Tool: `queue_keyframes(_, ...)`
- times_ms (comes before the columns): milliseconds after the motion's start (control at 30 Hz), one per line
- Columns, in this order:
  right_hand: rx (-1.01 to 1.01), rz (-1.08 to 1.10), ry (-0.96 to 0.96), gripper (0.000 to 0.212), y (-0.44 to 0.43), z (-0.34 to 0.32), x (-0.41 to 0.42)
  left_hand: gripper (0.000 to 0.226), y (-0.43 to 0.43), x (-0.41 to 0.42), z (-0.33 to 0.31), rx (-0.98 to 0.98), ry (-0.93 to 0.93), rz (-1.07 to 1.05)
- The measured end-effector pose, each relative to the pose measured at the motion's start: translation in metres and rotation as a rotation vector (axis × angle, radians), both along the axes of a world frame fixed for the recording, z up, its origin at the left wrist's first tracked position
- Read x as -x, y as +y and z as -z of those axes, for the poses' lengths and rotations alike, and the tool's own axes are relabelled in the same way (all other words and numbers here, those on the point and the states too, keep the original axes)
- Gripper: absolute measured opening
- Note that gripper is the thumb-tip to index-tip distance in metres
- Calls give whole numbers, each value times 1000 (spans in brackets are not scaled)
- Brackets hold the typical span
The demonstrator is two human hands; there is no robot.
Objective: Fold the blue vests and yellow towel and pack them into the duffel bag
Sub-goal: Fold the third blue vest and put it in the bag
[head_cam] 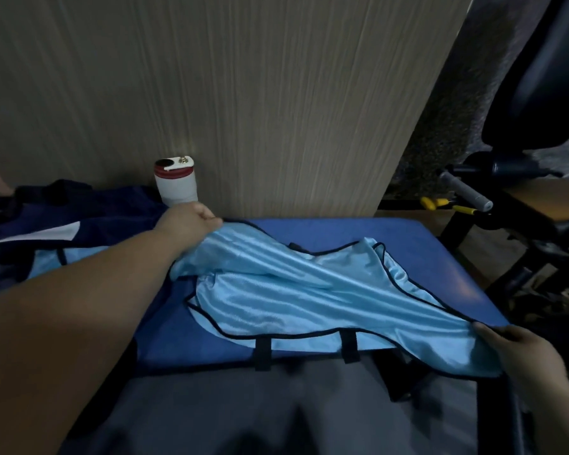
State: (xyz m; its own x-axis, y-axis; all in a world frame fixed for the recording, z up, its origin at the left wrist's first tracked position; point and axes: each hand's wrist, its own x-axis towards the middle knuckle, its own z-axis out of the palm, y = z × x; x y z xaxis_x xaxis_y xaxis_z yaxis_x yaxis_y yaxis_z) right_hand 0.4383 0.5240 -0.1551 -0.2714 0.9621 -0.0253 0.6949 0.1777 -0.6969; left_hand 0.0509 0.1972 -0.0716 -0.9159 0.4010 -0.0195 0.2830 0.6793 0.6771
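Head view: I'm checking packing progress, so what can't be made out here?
- Duffel bag: head view, cut off by the left edge and crossed by the left forearm; its opening is hidden.
- Yellow towel: not in view.
- Left hand: fingertips buried in the vest.
- Right hand: fingers tucked under the vest's corner.

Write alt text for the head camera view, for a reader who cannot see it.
A person holds a light blue vest stretched over a blue surface: the left hand grips its far corner, the right hand pinches its near right corner. A white bottle with a red band stands behind against a wood-grain panel, beside a dark navy bag.
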Motion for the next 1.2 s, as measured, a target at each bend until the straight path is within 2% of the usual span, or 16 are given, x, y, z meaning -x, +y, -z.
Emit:
queue_keyframes(100,187,-90,70,56,4,11,-13,33,-2,-8,9,420,65,47)
queue_keyframes(133,229,-141,62,54,3,15,-16,39,1,-11,13,490,87,45)
queue_keyframes(200,303,-185,91,29,-1,17,-17,44,14,-18,21,530,114,65)
queue_keyframes(367,265,-90,217,7,-6,15,2,57,49,-44,44,564,129,294)
queue_keyframes(400,239,-63,219,5,-9,10,6,61,53,-50,49,593,111,332)
queue_keyframes(467,188,-56,234,15,-15,-2,16,65,58,-59,60,673,79,388)
queue_keyframes(533,119,-85,240,19,-20,-15,36,61,60,-67,67,724,91,411)
queue_keyframes(633,-7,-193,88,20,-22,-25,83,55,59,-73,71,724,148,429)
queue_keyframes(767,-37,-373,-317,52,-24,-12,139,54,55,-75,64,702,105,466)
queue_keyframes(867,-107,-392,-479,50,-31,5,156,59,46,-78,58,736,43,542)
queue_keyframes(967,-180,-463,-404,11,-43,7,157,56,38,-80,50,766,-11,636)
queue_keyframes(1100,-239,-684,-98,22,-64,12,145,47,37,-85,36,674,4,531)
queue_keyframes(1200,-272,-886,96,36,-86,8,134,37,43,-86,35,387,46,323)
